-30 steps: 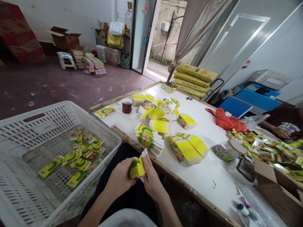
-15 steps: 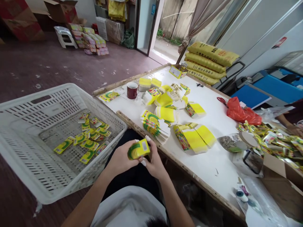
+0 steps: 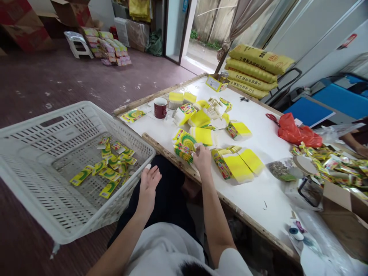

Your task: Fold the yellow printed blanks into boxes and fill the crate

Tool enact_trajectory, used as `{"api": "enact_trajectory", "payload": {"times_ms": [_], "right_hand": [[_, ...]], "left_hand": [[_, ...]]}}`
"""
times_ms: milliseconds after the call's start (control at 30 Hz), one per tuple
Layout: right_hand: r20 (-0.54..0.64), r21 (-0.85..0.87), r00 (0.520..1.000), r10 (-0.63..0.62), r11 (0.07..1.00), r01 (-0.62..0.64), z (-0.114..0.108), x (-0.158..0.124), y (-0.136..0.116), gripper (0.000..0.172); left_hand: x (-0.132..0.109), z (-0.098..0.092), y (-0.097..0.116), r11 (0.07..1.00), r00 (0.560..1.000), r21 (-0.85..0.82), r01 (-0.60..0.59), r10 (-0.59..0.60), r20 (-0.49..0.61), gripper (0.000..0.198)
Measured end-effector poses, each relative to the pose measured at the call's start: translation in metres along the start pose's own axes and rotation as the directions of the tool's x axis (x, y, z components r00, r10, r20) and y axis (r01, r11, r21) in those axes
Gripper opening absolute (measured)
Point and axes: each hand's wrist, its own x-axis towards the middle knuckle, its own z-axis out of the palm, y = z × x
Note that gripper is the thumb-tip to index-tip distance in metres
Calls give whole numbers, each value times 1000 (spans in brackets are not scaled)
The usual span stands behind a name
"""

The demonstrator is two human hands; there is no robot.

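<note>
Beside the right rim of the white basket (image 3: 126, 199) is my left hand (image 3: 150, 184), palm up with fingers apart and nothing in it. My right hand (image 3: 201, 157) pinches the edge of a yellow-green carton (image 3: 184, 141) at the top of a fanned stack near the table's edge. Several small yellow-green boxes (image 3: 110, 173) lie on the basket floor. Behind and beside the stack, more flat yellow cartons (image 3: 201, 136) are spread on the white table (image 3: 253, 199).
A dark red mug (image 3: 160, 109) stands at the table's far left. To the right are a red plastic bag (image 3: 297, 132), a pile of packets (image 3: 336, 170) and an open cardboard box (image 3: 342, 222). Another person's hand (image 3: 362, 149) shows at the right edge.
The box that both hands held is gone from them. My right hand has moved forward and right to the stack; my left hand has moved left and opened beside the basket.
</note>
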Motion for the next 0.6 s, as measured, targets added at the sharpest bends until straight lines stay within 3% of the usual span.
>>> {"api": "enact_trajectory", "payload": {"times_ms": [100, 233, 300, 367, 433, 500, 600], "right_hand": [[21, 10, 999, -25, 1000, 24, -11, -14, -6, 10], [131, 75, 985, -111, 992, 102, -21, -60, -21, 7], [322, 213, 919, -226, 964, 162, -18, -87, -29, 11], [467, 374, 851, -242, 926, 58, -11, -111, -37, 11], [452, 537, 871, -192, 838, -94, -4, -128, -44, 14], [456, 662, 880, -133, 712, -235, 3, -139, -50, 17], [487, 720, 870, -78, 600, -349, 11, -147, -57, 27]], "left_hand": [[1, -2, -2, 1000, 990, 16, 0, -2, 138, 66], [1, 2, -3, 982, 941, -142, -122, 160, 298, 79], [-2, 8, 0, 972, 929, -200, -121, 182, 323, 77], [-5, 17, 7, 977, 927, -195, -83, 148, 345, 65], [-7, 25, 15, 969, 942, -231, -84, 153, 300, 54], [-7, 31, 22, 938, 965, -326, -119, 186, 183, 49], [-4, 34, 23, 918, 985, -365, -153, 169, 12, 47]]}}
